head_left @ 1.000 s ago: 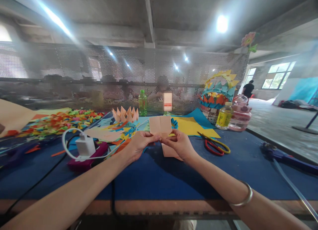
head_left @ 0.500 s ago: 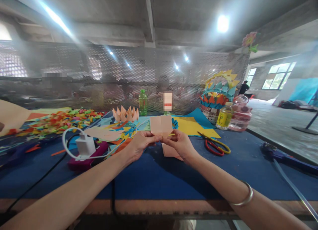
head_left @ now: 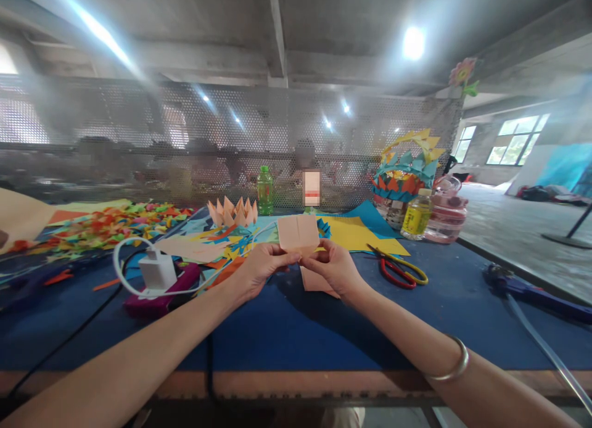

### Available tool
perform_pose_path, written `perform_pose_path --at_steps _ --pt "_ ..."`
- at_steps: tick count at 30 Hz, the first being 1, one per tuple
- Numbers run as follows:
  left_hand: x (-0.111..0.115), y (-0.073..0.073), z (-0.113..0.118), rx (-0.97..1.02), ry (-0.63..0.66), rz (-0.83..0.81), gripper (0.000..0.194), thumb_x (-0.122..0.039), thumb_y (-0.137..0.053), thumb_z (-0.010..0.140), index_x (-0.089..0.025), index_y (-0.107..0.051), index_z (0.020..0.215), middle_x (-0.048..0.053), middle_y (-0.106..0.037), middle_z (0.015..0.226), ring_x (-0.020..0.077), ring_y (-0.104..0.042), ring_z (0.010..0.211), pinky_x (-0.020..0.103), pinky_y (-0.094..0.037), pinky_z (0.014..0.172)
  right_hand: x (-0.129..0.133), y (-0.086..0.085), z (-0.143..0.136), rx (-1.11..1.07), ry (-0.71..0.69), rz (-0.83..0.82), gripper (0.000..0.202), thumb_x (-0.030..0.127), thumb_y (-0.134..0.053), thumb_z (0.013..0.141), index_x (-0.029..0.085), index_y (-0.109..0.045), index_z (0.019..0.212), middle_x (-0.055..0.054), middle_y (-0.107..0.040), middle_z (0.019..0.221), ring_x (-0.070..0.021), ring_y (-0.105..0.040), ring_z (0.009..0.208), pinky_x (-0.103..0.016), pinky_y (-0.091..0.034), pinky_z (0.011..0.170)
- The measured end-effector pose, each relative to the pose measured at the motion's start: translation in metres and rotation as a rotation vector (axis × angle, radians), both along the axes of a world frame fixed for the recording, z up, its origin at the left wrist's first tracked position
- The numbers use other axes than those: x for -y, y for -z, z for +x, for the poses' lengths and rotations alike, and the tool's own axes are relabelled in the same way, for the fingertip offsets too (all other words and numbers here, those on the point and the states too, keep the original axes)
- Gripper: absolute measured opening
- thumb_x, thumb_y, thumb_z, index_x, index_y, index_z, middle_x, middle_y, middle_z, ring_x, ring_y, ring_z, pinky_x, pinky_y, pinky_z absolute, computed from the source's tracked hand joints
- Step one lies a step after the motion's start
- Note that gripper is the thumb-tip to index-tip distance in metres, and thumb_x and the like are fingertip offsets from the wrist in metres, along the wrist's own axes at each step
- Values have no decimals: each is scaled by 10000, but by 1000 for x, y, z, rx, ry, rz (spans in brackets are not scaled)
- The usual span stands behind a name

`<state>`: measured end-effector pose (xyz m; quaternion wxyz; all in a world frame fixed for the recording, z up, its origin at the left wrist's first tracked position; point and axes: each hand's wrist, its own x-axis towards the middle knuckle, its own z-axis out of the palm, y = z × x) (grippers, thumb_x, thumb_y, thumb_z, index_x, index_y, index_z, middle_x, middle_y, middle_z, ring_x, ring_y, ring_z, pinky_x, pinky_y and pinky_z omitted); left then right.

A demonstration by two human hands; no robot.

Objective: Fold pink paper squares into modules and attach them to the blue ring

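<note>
Between both hands, a small sheet of peach paper [head_left: 298, 232] stands up above the table, with a crease down its middle. My left hand [head_left: 266, 269] pinches its lower left edge between thumb and fingers. On the other side, my right hand [head_left: 337, 266] pinches the lower right edge, its thumb close to the left thumb. Below the right hand, another piece of peach paper [head_left: 318, 282] lies on the blue table, partly covered by that hand. A folded blue paper ring [head_left: 324, 229] shows partly behind the held sheet.
Red and yellow-handled scissors [head_left: 398, 269] lie right of the hands. At left are a purple power strip [head_left: 145, 298] with a white charger [head_left: 157, 271], and paper scraps [head_left: 115, 227]. Behind stand a peach paper crown [head_left: 232, 213], bottles [head_left: 265, 192] and yellow paper [head_left: 354, 234]. A glue gun [head_left: 531, 289] lies far right.
The top of the peach sheet tilts slightly and its crease shows more clearly. Both hands keep their pinch in nearly the same place. The whole view has shifted a little.
</note>
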<state>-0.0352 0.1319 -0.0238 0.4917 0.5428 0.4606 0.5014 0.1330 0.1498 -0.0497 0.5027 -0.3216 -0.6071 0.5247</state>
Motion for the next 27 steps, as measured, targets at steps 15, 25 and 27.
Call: perform_pose_path --at_steps 15,25,27 --pt "1 -1 -1 -66 -84 41 244 -264 -836 488 -132 -762 679 55 -706 641 133 -543 562 249 -400 567 3 -2 -2 26 -9 6 514 386 -854 571 207 -543 939 60 -610 641 -124 -567 550 -248 -390 550" --pt "4 -3 3 13 -45 11 257 -281 -858 463 -130 -765 650 48 -689 627 116 -511 561 239 -384 556 0 1 -1 -54 -31 -27 543 365 -885 520 206 -574 935 32 -679 683 -168 -651 640 -281 -464 638" --pt "5 -4 3 23 -37 -3 249 -296 -860 459 -123 -754 604 46 -670 595 107 -495 543 235 -381 547 1 0 -2 -91 -50 -45 545 358 -888 505 212 -578 929 3 -719 760 -207 -691 740 -315 -495 714"
